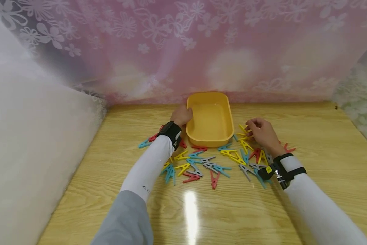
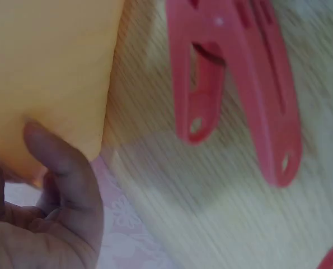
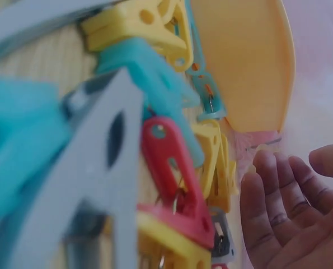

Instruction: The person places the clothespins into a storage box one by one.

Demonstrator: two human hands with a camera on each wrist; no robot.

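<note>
My left hand (image 1: 182,115) holds the left rim of a yellow plastic basin (image 1: 211,141). In the left wrist view the left thumb (image 2: 62,159) lies against the basin's outer wall, and the other fingers curl at its rim. A red clothespin (image 2: 233,73) lies on the wood beside it. To the right of the basin, my right hand (image 1: 264,134) hovers at yellow clothespins (image 1: 246,145), its fingertips right by one of them. The right wrist view shows the fingers (image 3: 278,204) loosely extended and the thumb apart, with nothing between them.
Clothespins in red, yellow, blue and grey lie scattered on the wooden table (image 1: 226,211), in front of the basin and right of it. A pink flowered cloth (image 1: 171,68) hangs behind the table. White fabric (image 1: 33,136) stands along the left side.
</note>
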